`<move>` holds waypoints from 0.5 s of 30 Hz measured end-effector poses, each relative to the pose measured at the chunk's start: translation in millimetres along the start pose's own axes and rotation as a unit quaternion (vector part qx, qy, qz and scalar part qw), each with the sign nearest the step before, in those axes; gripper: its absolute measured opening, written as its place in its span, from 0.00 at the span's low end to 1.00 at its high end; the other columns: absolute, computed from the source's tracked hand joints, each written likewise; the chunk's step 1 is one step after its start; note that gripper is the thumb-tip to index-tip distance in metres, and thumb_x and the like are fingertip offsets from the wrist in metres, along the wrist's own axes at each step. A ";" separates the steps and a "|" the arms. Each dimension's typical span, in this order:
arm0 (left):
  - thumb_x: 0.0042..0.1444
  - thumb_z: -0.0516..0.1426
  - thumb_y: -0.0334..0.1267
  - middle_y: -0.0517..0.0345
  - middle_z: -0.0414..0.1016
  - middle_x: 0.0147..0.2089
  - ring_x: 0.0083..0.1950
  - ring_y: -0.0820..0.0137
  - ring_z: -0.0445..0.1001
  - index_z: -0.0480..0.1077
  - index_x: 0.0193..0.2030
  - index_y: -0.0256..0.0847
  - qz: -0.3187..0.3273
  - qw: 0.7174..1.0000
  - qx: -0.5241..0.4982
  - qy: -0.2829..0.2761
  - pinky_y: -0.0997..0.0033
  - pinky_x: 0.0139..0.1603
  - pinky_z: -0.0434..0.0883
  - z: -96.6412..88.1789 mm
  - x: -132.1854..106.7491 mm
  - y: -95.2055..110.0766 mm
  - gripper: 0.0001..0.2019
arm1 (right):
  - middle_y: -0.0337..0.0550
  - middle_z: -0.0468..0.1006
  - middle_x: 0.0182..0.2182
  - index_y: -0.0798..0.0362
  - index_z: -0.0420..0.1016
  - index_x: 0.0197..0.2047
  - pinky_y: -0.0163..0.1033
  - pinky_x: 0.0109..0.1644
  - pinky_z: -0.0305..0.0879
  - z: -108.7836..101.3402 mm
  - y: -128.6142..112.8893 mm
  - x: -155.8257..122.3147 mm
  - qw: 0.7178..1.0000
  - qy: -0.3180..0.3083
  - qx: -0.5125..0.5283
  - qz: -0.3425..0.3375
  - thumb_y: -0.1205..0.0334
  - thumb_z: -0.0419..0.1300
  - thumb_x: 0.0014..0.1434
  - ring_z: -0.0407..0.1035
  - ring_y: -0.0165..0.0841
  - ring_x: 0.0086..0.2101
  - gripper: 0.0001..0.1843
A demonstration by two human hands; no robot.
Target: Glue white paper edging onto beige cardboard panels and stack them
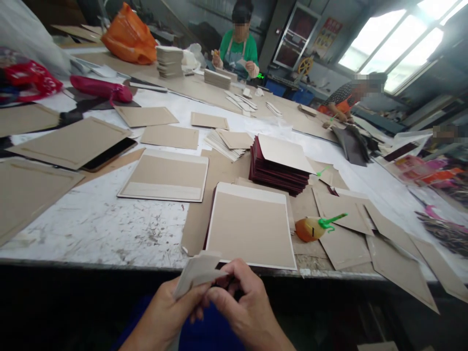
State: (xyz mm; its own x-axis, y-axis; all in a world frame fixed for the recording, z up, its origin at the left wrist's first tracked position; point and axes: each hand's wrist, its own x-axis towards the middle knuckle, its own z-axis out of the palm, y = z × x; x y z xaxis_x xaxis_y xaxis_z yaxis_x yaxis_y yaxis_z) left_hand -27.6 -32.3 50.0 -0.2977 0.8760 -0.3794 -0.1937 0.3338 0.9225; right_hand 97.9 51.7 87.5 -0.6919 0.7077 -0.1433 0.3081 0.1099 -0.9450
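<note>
In front of the table edge, my left hand point(179, 302) is closed around a small bundle of pale strips point(199, 269). My right hand point(243, 295) meets it from the right, thumb and fingers pinched at the strips' right end. Just beyond both hands lies a beige board point(252, 224) with a white band along its far edge, on top of others with dark red edges. Another board point(164, 175) with white bands at two edges lies to its left. A glue bottle point(310, 229) with a green nozzle rests on its side to the right.
Behind the board stands a stack of dark red covers point(280, 165). Loose beige boards point(398, 258) overhang the right front edge. A phone point(109, 155) lies at left, partly under a board. Two people point(237, 51) work at the far side, near an orange bag point(129, 36).
</note>
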 end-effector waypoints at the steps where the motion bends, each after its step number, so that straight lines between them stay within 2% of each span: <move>1: 0.43 0.56 0.61 0.58 0.70 0.17 0.18 0.73 0.67 0.71 0.22 0.36 -0.005 1.000 0.001 -0.011 0.75 0.20 0.67 3.8 -2.4 -0.6 0.25 | 0.33 0.68 0.22 0.53 0.65 0.28 0.30 0.26 0.61 9.5 3.7 -2.4 0.999 0.001 0.046 0.020 0.59 0.58 0.53 0.64 0.26 0.22 0.07; 4: 0.43 0.55 0.62 0.59 0.69 0.17 0.20 0.73 0.66 0.71 0.24 0.36 -0.018 1.000 0.002 -0.012 0.74 0.23 0.67 11.9 -11.1 -0.4 0.26 | 0.32 0.65 0.21 0.53 0.64 0.27 0.29 0.23 0.59 23.0 13.5 -4.7 0.996 0.035 0.084 0.026 0.59 0.56 0.55 0.63 0.25 0.21 0.08; 6: 0.43 0.55 0.63 0.59 0.68 0.17 0.20 0.73 0.66 0.71 0.25 0.36 -0.017 1.000 0.008 -0.005 0.74 0.24 0.66 13.1 -16.3 -0.2 0.27 | 0.34 0.64 0.23 0.53 0.66 0.27 0.29 0.25 0.59 21.2 13.5 -6.1 0.998 0.055 0.041 0.007 0.60 0.56 0.55 0.62 0.25 0.23 0.08; 9: 0.46 0.53 0.62 0.58 0.70 0.18 0.22 0.71 0.68 0.72 0.25 0.37 -0.005 0.999 0.008 -0.031 0.73 0.25 0.67 7.6 -18.4 -6.4 0.26 | 0.34 0.64 0.23 0.54 0.67 0.26 0.29 0.29 0.60 14.2 4.7 -10.6 0.998 0.057 0.022 -0.005 0.62 0.54 0.56 0.62 0.25 0.25 0.09; 12: 0.48 0.52 0.61 0.56 0.74 0.22 0.24 0.68 0.72 0.74 0.27 0.38 -0.005 0.997 -0.018 -0.074 0.71 0.28 0.71 0.4 -13.0 -19.7 0.25 | 0.34 0.65 0.22 0.54 0.67 0.24 0.30 0.31 0.61 15.2 -1.2 -14.9 0.995 0.074 0.073 0.009 0.61 0.54 0.57 0.63 0.25 0.24 0.11; 15: 0.46 0.54 0.62 0.55 0.76 0.25 0.26 0.66 0.74 0.75 0.29 0.39 -0.016 0.996 -0.024 -0.082 0.69 0.28 0.73 3.0 -9.3 -28.4 0.25 | 0.35 0.65 0.21 0.54 0.66 0.23 0.29 0.27 0.59 22.6 3.5 -17.4 0.983 0.129 0.122 0.040 0.57 0.55 0.55 0.61 0.25 0.23 0.13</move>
State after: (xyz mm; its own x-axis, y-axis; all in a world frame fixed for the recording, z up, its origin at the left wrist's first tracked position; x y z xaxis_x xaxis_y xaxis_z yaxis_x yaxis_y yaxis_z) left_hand -16.5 -48.9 27.5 -0.1344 0.9119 -0.3877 -0.2455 0.3484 0.9046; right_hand 96.3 24.0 80.0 -0.4743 0.8638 -0.1702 0.1679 -0.1011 -0.9806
